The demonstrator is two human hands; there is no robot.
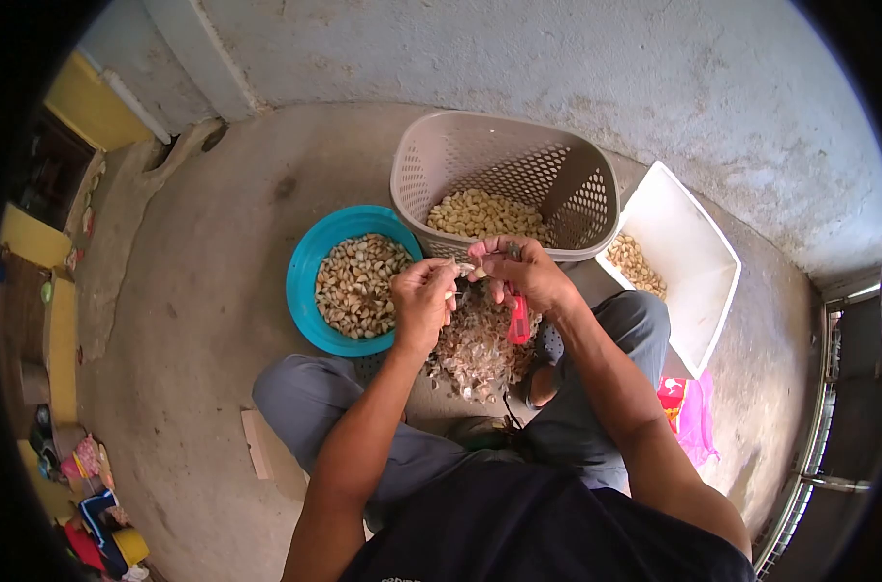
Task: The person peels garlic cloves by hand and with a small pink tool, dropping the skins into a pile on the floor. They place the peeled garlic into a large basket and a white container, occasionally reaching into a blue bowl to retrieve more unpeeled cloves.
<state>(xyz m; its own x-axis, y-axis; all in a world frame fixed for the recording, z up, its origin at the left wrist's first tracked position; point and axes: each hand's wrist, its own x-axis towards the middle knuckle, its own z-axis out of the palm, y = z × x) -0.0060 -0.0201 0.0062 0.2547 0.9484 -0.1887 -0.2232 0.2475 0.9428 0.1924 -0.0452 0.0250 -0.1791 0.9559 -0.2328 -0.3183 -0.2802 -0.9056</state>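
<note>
My left hand (424,300) is closed, its fingertips pinching a small pale garlic clove (464,269). My right hand (523,274) is closed round a red cutter (518,320), with its fingertips at the same clove. Below both hands lies a heap of garlic skins (478,351) on the floor. Unpeeled cloves fill much of a turquoise basin (305,312) to the left. Behind my hands, a brown perforated basket (480,145) holds peeled cloves (486,214).
A white tray (688,267) with some cloves (637,265) leans at the right. Pink and red bags (695,417) lie near it. A flat piece of board (257,443) is by my left knee. The wall (557,58) rises behind the basket.
</note>
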